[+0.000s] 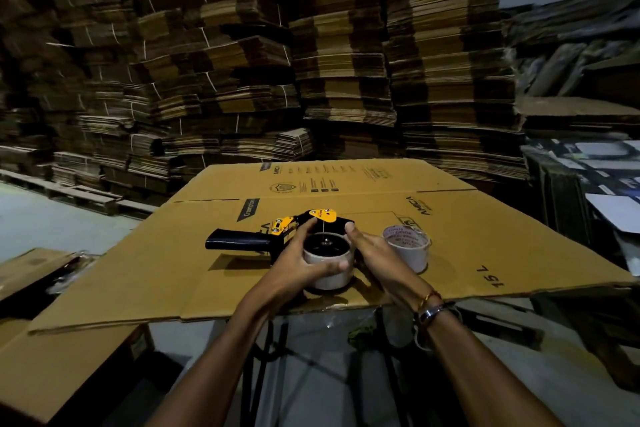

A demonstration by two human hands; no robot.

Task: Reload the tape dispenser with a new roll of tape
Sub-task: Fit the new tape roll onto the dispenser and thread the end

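Tape dispenser (277, 236): a black and yellow hand-held unit lying on its side on a flattened cardboard box (485, 236) that covers the desk. Its black handle points to the person's left; its yellow-plated head lies toward the right, partly hidden behind the fingers.

Tape roll (329, 265): a pale roll seated over the dispenser's hub, core opening facing up, with the dark hub visible inside the core. The roll sits near the front edge of the cardboard, directly ahead of the person.

Left hand (298, 263): curled around the left and near side of the tape roll, thumb laid along the roll's front wall, index finger reaching up to the yellow plate.

Right hand (372, 248): set against the right side of the tape roll, fingers bent along its wall, fingertips at the black frame of the dispenser. Whether these fingers clamp the roll or only rest against it cannot be told. The right wrist carries a watch and thread bands.

Second tape roll (408, 250): standing on the cardboard just beside the right hand, printed core lining visible, apart from the dispenser.

Background: tall stacks of flattened cartons (242, 62) fill the space behind the desk.
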